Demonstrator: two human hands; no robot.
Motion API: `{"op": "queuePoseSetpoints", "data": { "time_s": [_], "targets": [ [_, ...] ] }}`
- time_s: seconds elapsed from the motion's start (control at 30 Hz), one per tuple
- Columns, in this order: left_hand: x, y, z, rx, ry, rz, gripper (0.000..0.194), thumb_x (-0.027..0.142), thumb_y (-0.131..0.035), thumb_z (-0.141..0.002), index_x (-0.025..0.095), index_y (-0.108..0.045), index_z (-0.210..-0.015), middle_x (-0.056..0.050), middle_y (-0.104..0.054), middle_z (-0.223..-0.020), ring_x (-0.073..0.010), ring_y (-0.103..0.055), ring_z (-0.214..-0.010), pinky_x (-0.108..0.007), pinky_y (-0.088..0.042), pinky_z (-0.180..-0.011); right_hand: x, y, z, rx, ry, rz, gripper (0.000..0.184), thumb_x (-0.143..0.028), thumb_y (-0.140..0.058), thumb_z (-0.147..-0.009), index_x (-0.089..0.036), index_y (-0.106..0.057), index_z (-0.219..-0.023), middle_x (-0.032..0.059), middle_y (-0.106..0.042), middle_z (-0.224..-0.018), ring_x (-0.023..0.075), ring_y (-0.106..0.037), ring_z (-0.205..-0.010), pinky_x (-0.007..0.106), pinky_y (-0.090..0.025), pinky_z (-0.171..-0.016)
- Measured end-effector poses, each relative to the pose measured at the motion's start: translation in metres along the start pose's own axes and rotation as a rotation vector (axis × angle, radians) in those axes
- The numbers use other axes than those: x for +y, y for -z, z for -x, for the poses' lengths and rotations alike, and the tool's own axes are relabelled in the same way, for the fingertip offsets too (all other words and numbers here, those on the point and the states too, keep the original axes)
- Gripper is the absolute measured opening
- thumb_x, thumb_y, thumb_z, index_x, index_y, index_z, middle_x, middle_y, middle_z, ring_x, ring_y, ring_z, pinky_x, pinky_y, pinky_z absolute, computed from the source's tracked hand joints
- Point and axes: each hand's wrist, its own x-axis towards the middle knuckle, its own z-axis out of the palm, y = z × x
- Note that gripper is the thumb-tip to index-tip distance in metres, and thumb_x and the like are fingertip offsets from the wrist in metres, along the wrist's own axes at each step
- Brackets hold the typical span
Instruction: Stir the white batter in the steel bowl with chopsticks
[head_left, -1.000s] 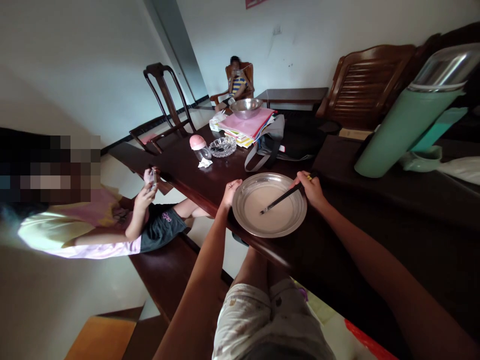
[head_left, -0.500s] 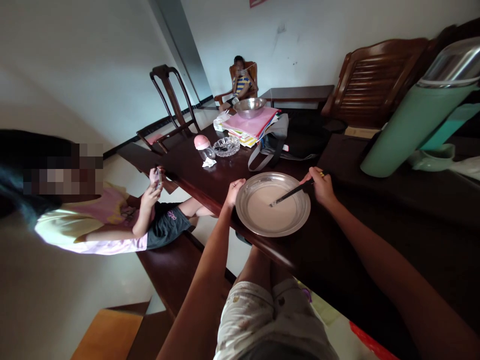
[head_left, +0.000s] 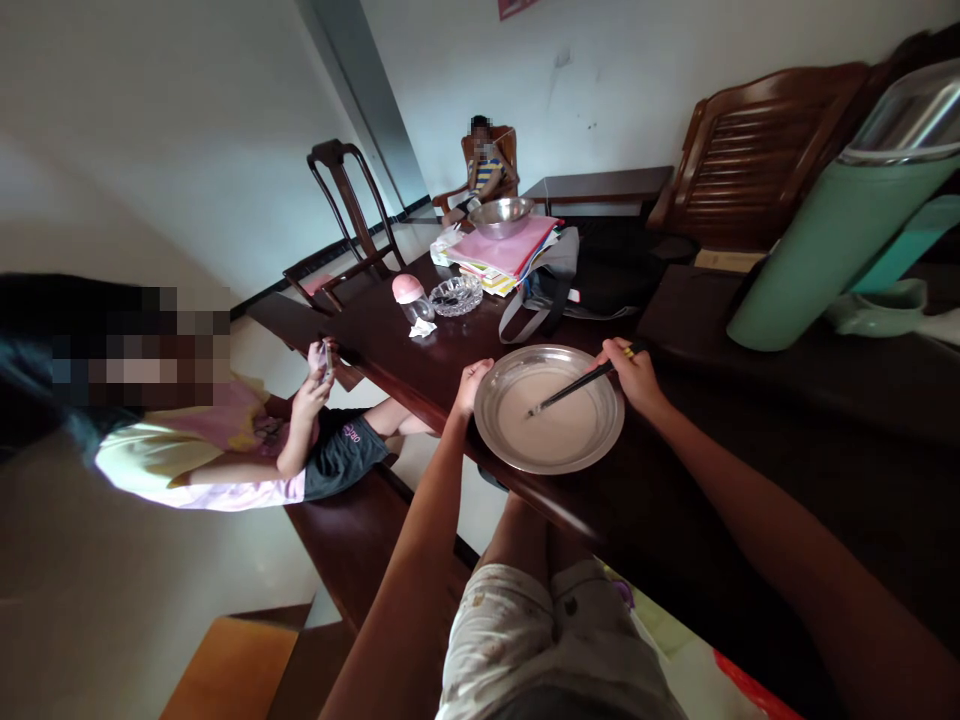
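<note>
A wide steel bowl [head_left: 613, 432] stands near the edge of the dark wooden table, partly filled with a pale, beige liquid [head_left: 555, 425]. My left hand [head_left: 473, 386] is closed on the bowl's left rim. With my right hand [head_left: 632, 374], closed at the right side of the bowl, I hold dark chopsticks [head_left: 576, 385]. They slant down to the left, and their whitish tips lie in the liquid near the middle. Whether there are exactly two sticks is hard to see, since they lie close together.
Behind the bowl are a glass ashtray [head_left: 457, 296], a pink-capped bottle [head_left: 409, 292], a black-and-grey bag [head_left: 592, 275] and papers under another metal bowl [head_left: 501, 217]. A green flask [head_left: 832, 220] stands at right. One person [head_left: 247, 440] sits at left holding a phone; another sits far back.
The chopstick tips have shifted left through the liquid, and my right hand has moved slightly left with them. My left hand stays on the rim.
</note>
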Motion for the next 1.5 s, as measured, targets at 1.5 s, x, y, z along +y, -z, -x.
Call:
{"op": "queuePoseSetpoints", "data": {
  "time_s": [1.5],
  "targets": [
    [0.0024,-0.0016,-0.0004,0.011,0.004,0.017,0.041,0.035,-0.072,-0.07,0.017,-0.041,-0.051,0.008,-0.037,-0.046,-0.0046,-0.03,-0.043,-0.02,-0.025,-0.045,-0.0009,0.003,-0.0032,-0.005,-0.022,-0.018,0.042,-0.058,-0.057,-0.078,-0.023,-0.055,-0.055,0.0009,-0.062,-0.051,0.0166,-0.059,-0.056,0.031,-0.045,-0.059]
  ]
}}
